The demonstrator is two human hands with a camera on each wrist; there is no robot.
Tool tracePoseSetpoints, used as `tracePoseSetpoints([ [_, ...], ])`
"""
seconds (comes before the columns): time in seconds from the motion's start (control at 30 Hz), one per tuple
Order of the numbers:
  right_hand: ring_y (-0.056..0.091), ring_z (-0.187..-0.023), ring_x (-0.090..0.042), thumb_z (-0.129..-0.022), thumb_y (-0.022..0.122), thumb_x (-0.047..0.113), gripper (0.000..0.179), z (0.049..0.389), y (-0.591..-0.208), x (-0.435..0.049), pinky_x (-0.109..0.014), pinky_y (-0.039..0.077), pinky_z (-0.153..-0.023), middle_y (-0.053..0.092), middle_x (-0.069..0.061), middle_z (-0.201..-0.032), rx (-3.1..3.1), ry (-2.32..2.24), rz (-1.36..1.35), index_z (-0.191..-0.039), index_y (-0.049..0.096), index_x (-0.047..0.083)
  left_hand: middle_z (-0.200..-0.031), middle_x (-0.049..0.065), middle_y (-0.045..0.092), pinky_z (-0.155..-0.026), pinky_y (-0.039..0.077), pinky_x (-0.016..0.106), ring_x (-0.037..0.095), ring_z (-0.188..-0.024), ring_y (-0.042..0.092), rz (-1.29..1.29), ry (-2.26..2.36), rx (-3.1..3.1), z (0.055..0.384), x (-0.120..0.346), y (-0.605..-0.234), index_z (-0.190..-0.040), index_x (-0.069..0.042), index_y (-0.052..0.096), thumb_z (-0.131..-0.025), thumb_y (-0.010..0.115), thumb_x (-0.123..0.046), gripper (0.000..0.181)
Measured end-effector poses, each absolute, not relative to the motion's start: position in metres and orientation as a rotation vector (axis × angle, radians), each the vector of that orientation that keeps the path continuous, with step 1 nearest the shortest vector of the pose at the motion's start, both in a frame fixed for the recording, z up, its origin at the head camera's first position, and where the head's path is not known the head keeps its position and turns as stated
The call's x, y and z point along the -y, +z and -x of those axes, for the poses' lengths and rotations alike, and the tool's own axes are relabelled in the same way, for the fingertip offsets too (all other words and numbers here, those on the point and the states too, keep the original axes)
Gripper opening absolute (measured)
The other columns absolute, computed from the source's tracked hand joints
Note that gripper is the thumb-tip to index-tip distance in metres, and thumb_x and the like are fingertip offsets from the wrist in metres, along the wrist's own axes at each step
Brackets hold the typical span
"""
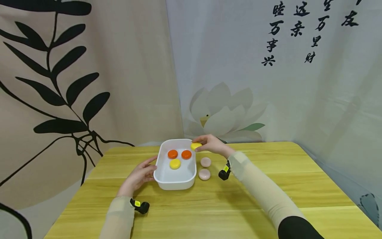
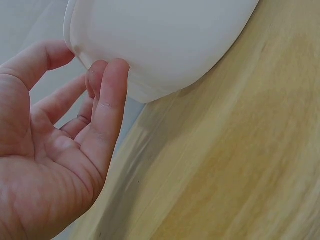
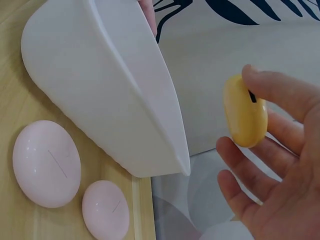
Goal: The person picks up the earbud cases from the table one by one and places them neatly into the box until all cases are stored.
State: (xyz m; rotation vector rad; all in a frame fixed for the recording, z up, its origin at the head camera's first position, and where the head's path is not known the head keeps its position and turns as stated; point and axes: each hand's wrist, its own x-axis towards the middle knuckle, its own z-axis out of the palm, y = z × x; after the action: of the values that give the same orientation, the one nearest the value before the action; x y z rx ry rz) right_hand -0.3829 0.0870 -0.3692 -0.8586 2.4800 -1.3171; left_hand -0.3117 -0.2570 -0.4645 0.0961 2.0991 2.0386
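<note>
A white plastic bin [image 1: 176, 184] sits on the table, with two orange discs [image 1: 172, 154] and a yellow disc [image 1: 175, 164] inside. My left hand [image 1: 142, 174] holds the bin's left side, thumb at the rim and fingers against the outer wall in the left wrist view. Over the bin's far right corner, my right hand [image 1: 212, 146] pinches another glossy, rounded yellow disc [image 3: 244, 110] between thumb and fingers. That disc has a small black mark, and in the right wrist view it is apart from the bin. Two pale pink discs [image 1: 204, 174] lie on the table to the bin's right.
The wooden table [image 1: 238, 205] ends at a back edge just behind the bin. Printed curtains [image 1: 140, 83] hang behind it. Each forearm carries a small black wrist camera [image 1: 224, 172].
</note>
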Motion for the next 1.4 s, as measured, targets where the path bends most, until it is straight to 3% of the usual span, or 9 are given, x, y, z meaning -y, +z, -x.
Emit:
tracePoseSetpoints([
  [0.7,0.053,-0.123,-0.024,-0.083,0.076,0.021,0.043,0.383,-0.377,-0.072,-0.040,0.042,-0.103,0.062,-0.004,-0.128,-2.562,-1.217,0.872,-0.124,0.066,0.010,-0.117,0.024,0.055,-0.075,0.056,0.037,0.023,-0.084,0.064,-0.092,2.054,-2.073,0.311,0.258,-0.463,-0.152,-0.011,0.032,-0.096,0.058,-0.012,0.062],
  [1.4,0.054,-0.118,-0.022,-0.083,0.078,0.022,0.043,0.385,-0.399,-0.053,-0.043,0.041,-0.102,0.065,-0.001,-0.122,-2.580,-1.214,0.898,-0.122,0.067,0.010,-0.116,0.024,0.055,-0.075,0.056,0.036,0.023,-0.085,0.064,-0.093,2.054,-2.074,0.310,0.258,-0.464,-0.152,-0.011,0.031,-0.096,0.058,-0.013,0.062],
])
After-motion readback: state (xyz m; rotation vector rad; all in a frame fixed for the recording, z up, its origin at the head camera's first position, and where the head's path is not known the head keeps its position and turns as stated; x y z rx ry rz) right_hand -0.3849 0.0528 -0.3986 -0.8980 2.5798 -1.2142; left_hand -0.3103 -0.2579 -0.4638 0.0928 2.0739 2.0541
